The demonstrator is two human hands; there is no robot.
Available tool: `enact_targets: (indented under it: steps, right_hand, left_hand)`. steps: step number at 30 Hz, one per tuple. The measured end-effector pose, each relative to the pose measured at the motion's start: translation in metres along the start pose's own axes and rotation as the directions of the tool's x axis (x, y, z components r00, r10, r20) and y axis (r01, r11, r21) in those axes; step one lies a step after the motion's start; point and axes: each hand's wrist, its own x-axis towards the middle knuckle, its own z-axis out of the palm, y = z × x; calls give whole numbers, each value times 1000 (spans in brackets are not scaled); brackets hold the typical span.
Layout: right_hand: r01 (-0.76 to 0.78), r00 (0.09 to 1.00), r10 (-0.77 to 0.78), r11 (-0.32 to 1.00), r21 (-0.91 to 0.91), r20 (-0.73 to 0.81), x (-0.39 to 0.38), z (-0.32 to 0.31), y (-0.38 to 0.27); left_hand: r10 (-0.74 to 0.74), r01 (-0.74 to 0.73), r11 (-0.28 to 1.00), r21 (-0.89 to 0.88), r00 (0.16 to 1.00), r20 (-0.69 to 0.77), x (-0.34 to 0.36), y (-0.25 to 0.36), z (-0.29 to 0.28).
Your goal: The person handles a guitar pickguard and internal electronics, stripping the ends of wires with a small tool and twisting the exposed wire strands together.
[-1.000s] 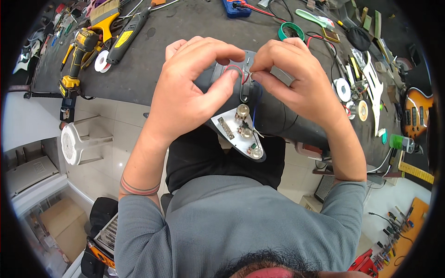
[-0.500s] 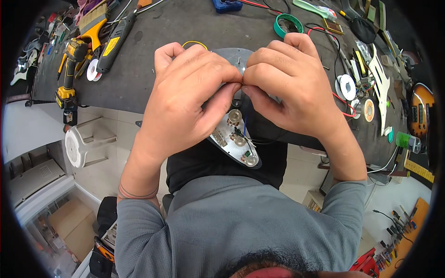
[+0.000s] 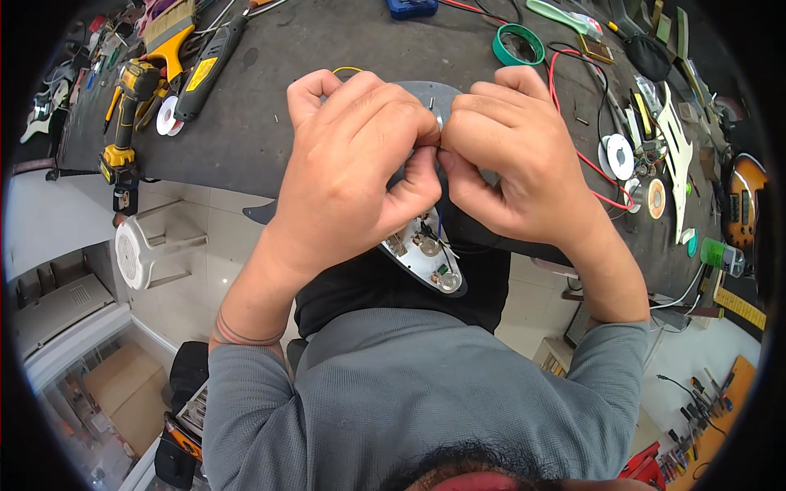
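Note:
My left hand [image 3: 352,155] and my right hand [image 3: 520,159] meet fingertip to fingertip above the near edge of the bench. Both are closed in a pinch, and whatever sits between the fingertips is too small and hidden to name. Under them lies a dark guitar pickguard [image 3: 419,87], reaching from the benchtop down over my lap. Its near end has a silvery underside [image 3: 416,260] carrying round potentiometers [image 3: 449,282] and thin wires. A blue wire [image 3: 440,224] rises from it toward my hands. Behind my left hand a yellow wire [image 3: 347,69] curves out; its ends are hidden.
At the left lie a yellow cordless drill [image 3: 124,123], a brush [image 3: 169,41] and a dark tool [image 3: 209,74]. To the right are a green ring [image 3: 518,45], a white spool [image 3: 616,155], red cable [image 3: 554,90] and a pale guitar-shaped plate [image 3: 675,147]. A white stool [image 3: 139,254] stands below.
Both hands have shifted slightly to the right and stay pinched together. The left hand now covers more of the potentiometers. The whole view has moved slightly.

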Motion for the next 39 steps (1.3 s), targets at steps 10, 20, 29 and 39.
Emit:
enact_targets:
  steps: [10, 20, 29, 39]
  right_hand:
    - [-77, 997, 79, 981, 180, -1, 1, 5, -2]
    - [-123, 992, 124, 949, 291, 15, -2, 11, -4]
    - [-154, 988, 146, 941, 301, 48, -7, 7, 2]
    - [-161, 987, 160, 969, 189, 21, -11, -3, 11]
  left_hand:
    - [-35, 35, 999, -3, 996, -86, -5, 4, 8]
    - [-50, 46, 999, -27, 988, -149, -11, 3, 16]
    - [-64, 61, 997, -38, 996, -65, -9, 5, -2]
    - [-352, 371, 856, -359, 928, 120, -4, 2, -9]
